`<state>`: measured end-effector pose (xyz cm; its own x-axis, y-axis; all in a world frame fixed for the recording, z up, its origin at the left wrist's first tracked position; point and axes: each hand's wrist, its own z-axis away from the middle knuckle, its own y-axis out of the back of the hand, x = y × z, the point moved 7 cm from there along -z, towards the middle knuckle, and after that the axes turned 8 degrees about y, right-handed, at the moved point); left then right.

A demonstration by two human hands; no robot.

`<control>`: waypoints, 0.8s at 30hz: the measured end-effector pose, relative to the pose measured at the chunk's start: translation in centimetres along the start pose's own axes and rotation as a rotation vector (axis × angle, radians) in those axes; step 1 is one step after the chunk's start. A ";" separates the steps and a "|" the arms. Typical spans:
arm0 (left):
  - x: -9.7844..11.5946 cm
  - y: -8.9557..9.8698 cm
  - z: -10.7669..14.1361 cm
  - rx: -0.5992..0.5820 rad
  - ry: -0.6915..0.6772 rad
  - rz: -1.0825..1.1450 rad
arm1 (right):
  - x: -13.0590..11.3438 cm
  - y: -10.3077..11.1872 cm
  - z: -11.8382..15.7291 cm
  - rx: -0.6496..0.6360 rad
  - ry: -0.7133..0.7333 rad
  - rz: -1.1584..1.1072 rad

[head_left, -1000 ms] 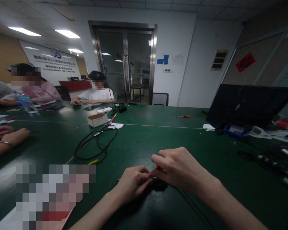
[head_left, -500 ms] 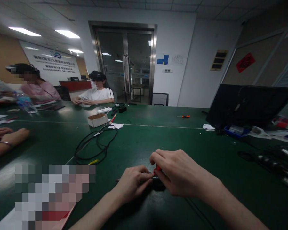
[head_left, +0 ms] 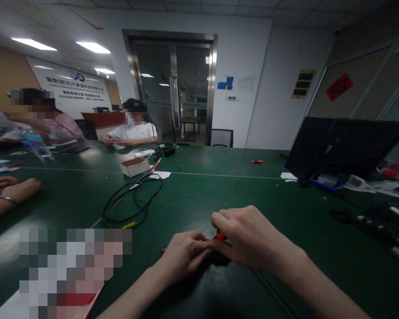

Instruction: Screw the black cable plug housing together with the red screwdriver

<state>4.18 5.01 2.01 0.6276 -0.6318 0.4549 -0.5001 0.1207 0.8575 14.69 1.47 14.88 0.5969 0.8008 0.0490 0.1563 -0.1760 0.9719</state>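
Note:
At the near middle of the table, my right hand [head_left: 248,237] is closed round a screwdriver [head_left: 221,235]; only part of its red and black handle shows between the fingers. My left hand [head_left: 185,253] is beside it, thumb and fingers pinched on a dark, block-like device [head_left: 221,259] lying on the table. Both hands cover most of that device, so its kind is unclear. The fingertips of the two hands meet over it. A thin black cable [head_left: 269,290] runs from near the device towards the front edge.
Coiled black cable [head_left: 133,199] and a small open box [head_left: 135,166] lie left of centre. An orange-handled screwdriver [head_left: 257,161] rests farther back. A black monitor [head_left: 346,150] and assorted tools [head_left: 382,228] occupy the right. Another person's hands [head_left: 20,190] rest at the left.
My right hand has shifted slightly right and its fingers have turned about the handle, showing more red. My left hand stays in place.

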 end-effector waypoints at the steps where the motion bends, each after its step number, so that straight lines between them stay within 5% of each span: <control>1: 0.1 0.0 0.0 -0.003 -0.001 0.004 | -0.1 0.1 0.0 0.009 0.012 -0.024; 24: 0.2 0.0 0.0 0.008 0.009 -0.043 | 0.3 0.1 -0.1 -0.003 0.003 0.077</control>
<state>4.31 4.95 2.08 0.6536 -0.6295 0.4202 -0.4779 0.0874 0.8741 14.81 1.71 15.03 0.6050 0.7865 0.1242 0.1079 -0.2356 0.9658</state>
